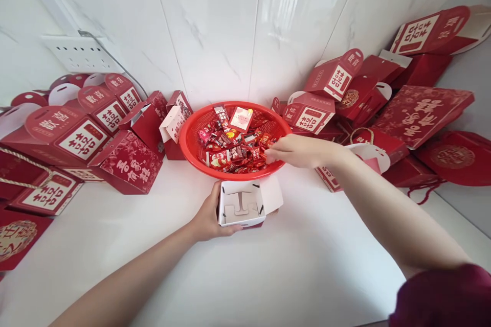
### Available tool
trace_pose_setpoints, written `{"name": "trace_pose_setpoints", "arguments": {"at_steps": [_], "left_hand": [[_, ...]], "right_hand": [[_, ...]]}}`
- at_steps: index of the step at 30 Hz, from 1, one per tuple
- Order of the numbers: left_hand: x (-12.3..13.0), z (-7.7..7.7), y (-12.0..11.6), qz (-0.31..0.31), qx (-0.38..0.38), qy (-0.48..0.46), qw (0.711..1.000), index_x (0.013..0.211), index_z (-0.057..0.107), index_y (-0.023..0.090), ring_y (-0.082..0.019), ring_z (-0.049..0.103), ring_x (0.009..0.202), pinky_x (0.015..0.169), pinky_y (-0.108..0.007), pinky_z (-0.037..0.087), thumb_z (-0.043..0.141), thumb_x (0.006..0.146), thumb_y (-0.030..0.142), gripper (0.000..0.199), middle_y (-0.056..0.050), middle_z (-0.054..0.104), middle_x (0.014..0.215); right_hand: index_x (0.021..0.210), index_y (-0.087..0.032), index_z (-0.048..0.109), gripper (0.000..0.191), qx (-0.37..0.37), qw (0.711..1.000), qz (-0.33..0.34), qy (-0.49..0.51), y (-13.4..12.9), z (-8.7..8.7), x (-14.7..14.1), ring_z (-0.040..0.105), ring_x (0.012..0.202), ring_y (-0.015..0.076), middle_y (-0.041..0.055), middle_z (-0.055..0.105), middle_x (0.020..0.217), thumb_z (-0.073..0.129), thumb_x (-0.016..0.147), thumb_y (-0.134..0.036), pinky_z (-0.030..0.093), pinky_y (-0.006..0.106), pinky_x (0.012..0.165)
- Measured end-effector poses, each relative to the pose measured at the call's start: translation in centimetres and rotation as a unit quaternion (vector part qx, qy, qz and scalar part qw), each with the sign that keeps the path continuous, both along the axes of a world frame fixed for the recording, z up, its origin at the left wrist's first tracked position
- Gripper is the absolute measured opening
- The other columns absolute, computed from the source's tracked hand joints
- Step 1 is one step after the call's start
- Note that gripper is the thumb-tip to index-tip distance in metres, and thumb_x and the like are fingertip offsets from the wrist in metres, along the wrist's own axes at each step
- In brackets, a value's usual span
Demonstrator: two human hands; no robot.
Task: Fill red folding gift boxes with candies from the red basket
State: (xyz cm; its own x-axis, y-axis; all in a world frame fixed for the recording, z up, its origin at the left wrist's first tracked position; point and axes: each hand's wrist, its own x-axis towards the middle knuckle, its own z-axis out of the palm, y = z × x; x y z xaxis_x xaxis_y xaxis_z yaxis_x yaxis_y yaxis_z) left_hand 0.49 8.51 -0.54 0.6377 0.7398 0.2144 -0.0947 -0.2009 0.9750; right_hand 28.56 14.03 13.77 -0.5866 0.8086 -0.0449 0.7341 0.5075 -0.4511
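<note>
My left hand is wrapped around the left side of a small red gift box with a white inside. Its lid flap hangs out to the right, and the inside shows nothing but folded bottom panels. Just behind the box sits a red plastic basket with holes in its wall. Wrapped candies in mostly red wrappers fill it, and a pale square packet lies on top. My right hand reaches over the basket's right rim, fingers together and pointing down among the candies. The fingertips' contents are hidden.
Red gift boxes crowd the left of the white table. More red boxes are piled on the right, some with rope handles. A tiled wall stands behind, with a socket panel and a cable at left.
</note>
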Motion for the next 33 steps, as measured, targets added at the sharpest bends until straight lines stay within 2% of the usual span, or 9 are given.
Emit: {"name": "trace_pose_setpoints", "arguments": {"at_steps": [2, 4, 10, 13, 17, 22, 26, 30, 33], "left_hand": [[-0.2, 0.0, 0.0, 0.002, 0.012, 0.009, 1.000, 0.141, 0.031, 0.029, -0.041, 0.048, 0.134, 0.107, -0.064, 0.040, 0.084, 0.067, 0.037, 0.092, -0.015, 0.048, 0.145], [-0.3, 0.0, -0.1, 0.003, 0.022, 0.020, 1.000, 0.141, 0.030, 0.030, -0.040, 0.049, 0.133, 0.106, -0.062, 0.041, 0.083, 0.067, 0.036, 0.092, -0.015, 0.049, 0.143], [-0.3, 0.0, -0.1, 0.005, 0.055, 0.038, 0.998, 0.139, 0.031, 0.025, -0.041, 0.052, 0.128, 0.102, -0.057, 0.048, 0.083, 0.067, 0.036, 0.089, -0.014, 0.054, 0.136], [-0.3, -0.1, 0.0, 0.004, 0.067, 0.048, 0.997, 0.140, 0.030, 0.029, -0.042, 0.051, 0.128, 0.102, -0.054, 0.050, 0.083, 0.065, 0.039, 0.092, -0.009, 0.054, 0.137], [-0.4, -0.3, 0.2, 0.012, 0.063, 0.057, 0.996, 0.140, 0.029, 0.030, -0.042, 0.051, 0.129, 0.102, -0.055, 0.050, 0.084, 0.064, 0.040, 0.094, -0.009, 0.053, 0.137], [-0.4, -0.2, 0.4, 0.025, 0.047, 0.047, 0.997, 0.139, 0.031, 0.026, -0.042, 0.049, 0.131, 0.106, -0.061, 0.044, 0.085, 0.066, 0.037, 0.091, -0.014, 0.051, 0.139], [-0.3, 0.0, 0.4, 0.011, 0.034, 0.024, 0.999, 0.139, 0.031, 0.026, -0.042, 0.046, 0.134, 0.108, -0.060, 0.042, 0.086, 0.065, 0.035, 0.093, -0.015, 0.049, 0.141], [0.0, 0.3, 0.1, -0.022, 0.005, -0.022, 1.000, 0.142, 0.029, 0.027, -0.042, 0.045, 0.136, 0.105, -0.056, 0.047, 0.084, 0.069, 0.033, 0.092, -0.017, 0.045, 0.147], [0.1, 0.5, 0.0, -0.033, -0.003, -0.030, 0.999, 0.143, 0.028, 0.028, -0.041, 0.046, 0.136, 0.103, -0.056, 0.048, 0.083, 0.071, 0.032, 0.091, -0.015, 0.045, 0.147]], "right_hand": [[0.091, -0.019, 0.078, 0.034, -0.109, 0.985, 0.022, -0.129, 3.2, -1.4, -2.1, 0.071, 0.084, 0.0281, 0.0075, 0.076, 0.087, 0.053, 0.095, -0.041, 0.056, 0.040, 0.081], [0.093, -0.021, 0.080, 0.020, -0.141, 0.977, 0.034, -0.157, 5.4, -2.9, -3.8, 0.072, 0.082, 0.0278, 0.0047, 0.077, 0.087, 0.065, 0.083, -0.029, 0.056, 0.039, 0.081], [0.136, -0.027, 0.061, 0.060, -0.077, 0.989, -0.024, -0.127, 8.3, -4.7, -3.9, 0.058, 0.125, 0.0289, 0.0011, 0.060, 0.141, 0.053, 0.080, -0.006, 0.044, 0.035, 0.105], [0.142, -0.017, 0.055, 0.058, -0.052, 0.986, -0.085, -0.136, 10.0, -4.9, -2.8, 0.051, 0.133, 0.0341, 0.0114, 0.052, 0.148, 0.055, 0.084, -0.012, 0.039, 0.038, 0.109], [0.142, -0.003, 0.051, 0.061, -0.092, 0.971, -0.142, -0.170, 11.8, -5.7, -2.6, 0.057, 0.125, 0.0408, 0.0269, 0.057, 0.138, 0.053, 0.094, -0.042, 0.044, 0.047, 0.103], [0.132, -0.012, 0.063, 0.070, -0.169, 0.971, -0.066, -0.157, 11.4, -5.9, -2.9, 0.063, 0.119, 0.0320, 0.0159, 0.063, 0.134, 0.058, 0.086, -0.065, 0.049, 0.038, 0.099], [0.138, -0.021, 0.058, 0.080, -0.175, 0.977, 0.016, -0.123, 9.4, -4.8, -2.4, 0.062, 0.119, 0.0277, 0.0067, 0.064, 0.134, 0.084, 0.067, -0.048, 0.047, 0.031, 0.101], [0.146, -0.023, 0.048, 0.078, -0.070, 0.997, 0.042, 0.013, 7.1, -4.3, -1.7, 0.057, 0.126, 0.0284, 0.0075, 0.057, 0.143, 0.079, 0.075, -0.031, 0.042, 0.037, 0.108], [0.142, -0.023, 0.051, 0.069, -0.033, 0.987, 0.043, 0.152, 6.0, -4.9, -1.5, 0.057, 0.126, 0.0254, 0.0068, 0.057, 0.143, 0.076, 0.078, -0.026, 0.041, 0.038, 0.110]]}}
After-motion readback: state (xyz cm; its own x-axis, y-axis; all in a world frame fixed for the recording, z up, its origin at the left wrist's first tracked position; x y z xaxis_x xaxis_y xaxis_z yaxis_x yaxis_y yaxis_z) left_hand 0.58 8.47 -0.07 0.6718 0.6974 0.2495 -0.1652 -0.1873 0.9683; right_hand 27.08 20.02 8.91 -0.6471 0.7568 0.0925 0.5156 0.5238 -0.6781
